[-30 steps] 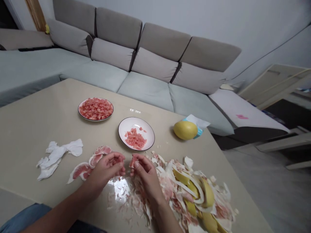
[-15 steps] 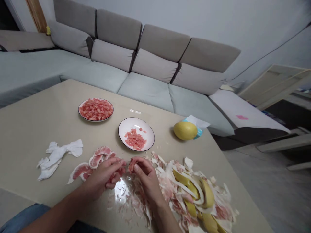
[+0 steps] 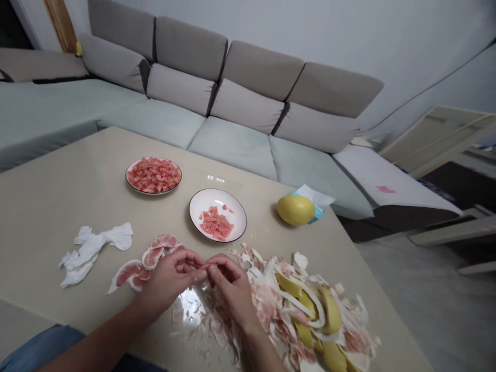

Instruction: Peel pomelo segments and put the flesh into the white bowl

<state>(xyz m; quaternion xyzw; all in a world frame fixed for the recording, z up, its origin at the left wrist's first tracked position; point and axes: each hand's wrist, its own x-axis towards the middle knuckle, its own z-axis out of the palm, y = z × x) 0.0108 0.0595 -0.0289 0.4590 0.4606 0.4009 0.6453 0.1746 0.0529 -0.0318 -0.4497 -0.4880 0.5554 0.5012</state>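
Both hands meet over the near part of the table, fingertips pinched together. My left hand (image 3: pixel 172 279) is closed, and its thumb and forefinger grip a small piece of pink pomelo flesh (image 3: pixel 206 266), mostly hidden by the fingers. My right hand (image 3: pixel 231 287) pinches the same piece from the other side. Beside my left hand lie pomelo segments (image 3: pixel 129 274) with white membrane on them. Just beyond the hands, a white dark-rimmed plate (image 3: pixel 211 196) carries a small heap of peeled pulp. Thin scraps of membrane (image 3: pixel 205 330) litter the tabletop below the fingers.
A second plate (image 3: pixel 153 193), heaped with pink pulp, stands farther back on the left. Crumpled white tissue (image 3: pixel 91 253) lies at left. Pomelo rind and membrane (image 3: pixel 329 310) pile up at right. Behind it sits a whole yellow pomelo (image 3: pixel 295 210) against a tissue pack (image 3: pixel 315 199).
My hands have come together, fingertips now touching where a gap was. The left hand has turned and its fingers have curled inward. Plates and peel pile stay put.
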